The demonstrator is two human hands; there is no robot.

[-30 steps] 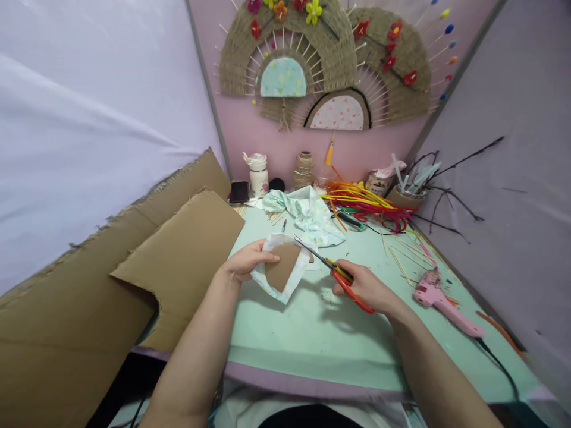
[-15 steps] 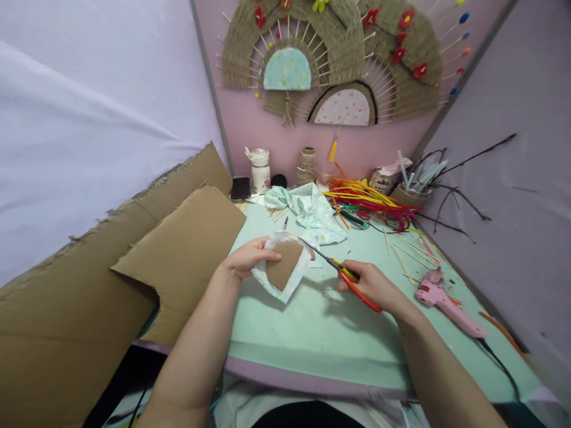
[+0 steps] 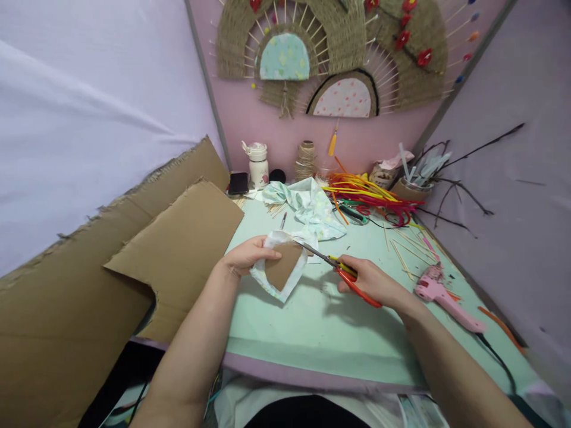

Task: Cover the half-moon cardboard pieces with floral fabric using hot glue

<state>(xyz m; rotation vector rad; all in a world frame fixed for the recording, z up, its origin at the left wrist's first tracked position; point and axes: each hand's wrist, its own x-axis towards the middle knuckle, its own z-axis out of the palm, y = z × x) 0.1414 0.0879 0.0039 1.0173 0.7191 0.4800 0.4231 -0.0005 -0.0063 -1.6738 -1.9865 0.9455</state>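
Observation:
My left hand (image 3: 250, 255) pinches the left side of a small brown cardboard piece (image 3: 282, 266) backed by pale patterned fabric (image 3: 285, 291). The fabric sticks out around the cardboard as a white border. My right hand (image 3: 368, 282) grips scissors (image 3: 354, 287) with red and yellow handles. Their blades point left and meet the upper right part of the fabric border. Whether the blades are parted there is hard to see. Behind the held piece lies a crumpled floral cloth (image 3: 307, 205), and a pen (image 3: 283, 221) stands out just above it.
Large cardboard sheets (image 3: 178, 238) cover the left side. A pink glue gun (image 3: 448, 297) with its cord lies at the right, near loose thin sticks (image 3: 404, 261). At the back are a white bottle (image 3: 257, 166), a twine spool (image 3: 306, 160), colourful pipe cleaners (image 3: 370, 193) and branches (image 3: 464, 190).
The scissors have shifted slightly left, their blades now further over the fabric's upper right edge. My left hand keeps its hold on the piece. The camera view has tilted a little.

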